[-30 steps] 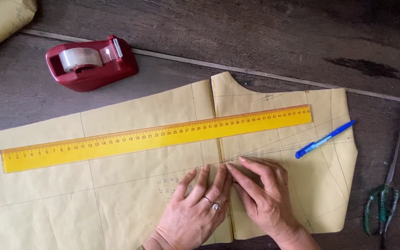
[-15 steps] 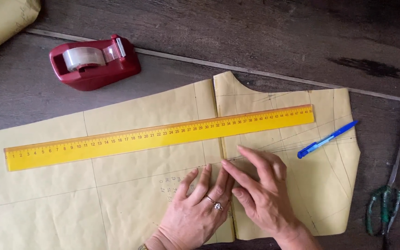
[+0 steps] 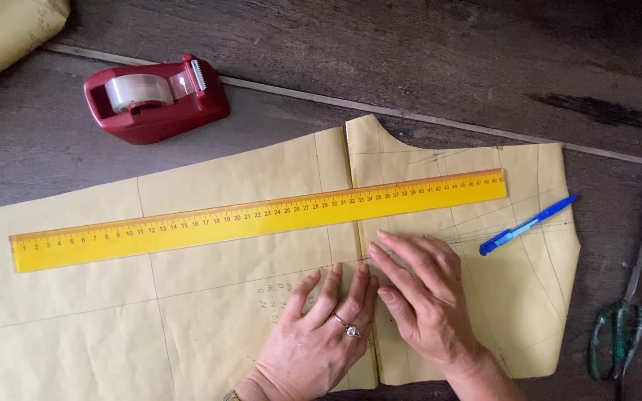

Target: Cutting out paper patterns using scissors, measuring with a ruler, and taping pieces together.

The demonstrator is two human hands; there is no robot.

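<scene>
Both hands flat, nothing gripped: left (image 3: 321, 334) and right (image 3: 425, 297) should press the paper (image 3: 209, 327) seam evenly, without shifting the ruler (image 3: 254, 219).

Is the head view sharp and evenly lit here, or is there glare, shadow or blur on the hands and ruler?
Head view: soft, even light, with only faint shadows under the left hand and right hand; both hands are sharp, without motion blur; the ruler marks are crisp; a small highlight on the tape dispenser roll; the scissors at the right edge are darker but in focus.
</scene>
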